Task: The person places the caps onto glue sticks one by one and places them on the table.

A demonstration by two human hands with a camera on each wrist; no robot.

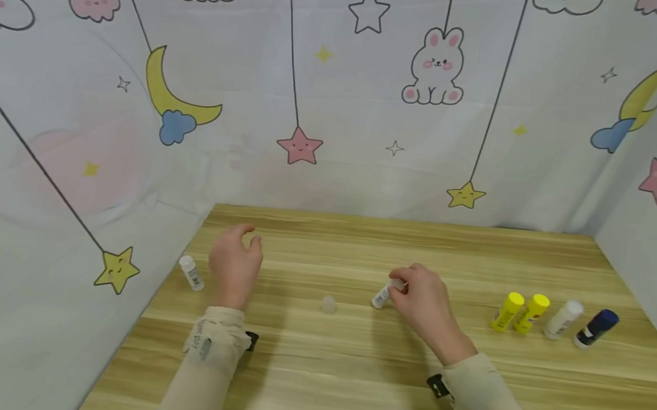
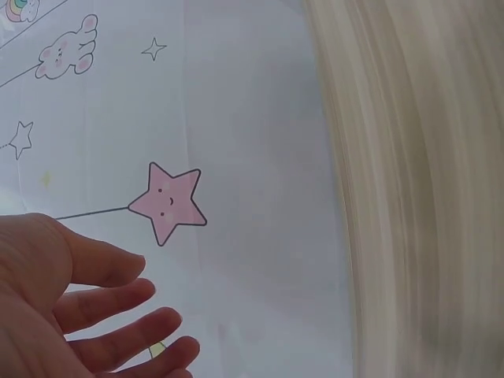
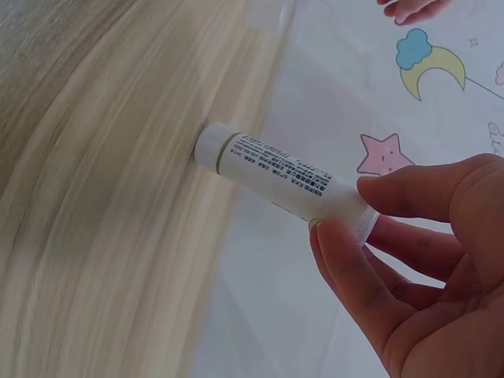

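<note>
My right hand pinches the top end of a white glue stick between thumb and fingers, right of the table's middle. In the right wrist view, small dark print covers the side of this glue stick, and its far end meets the wooden surface. My left hand is raised over the left side of the table, fingers loosely bent, holding nothing. Beside it, to the left, a second white glue stick stands near the table's edge. Between the hands lies a small translucent whitish piece, its kind unclear.
Toward the right of the wooden table stand two yellow glue sticks, a white glue stick and one with a dark blue cap. A patterned cloth hangs behind the table and along both sides.
</note>
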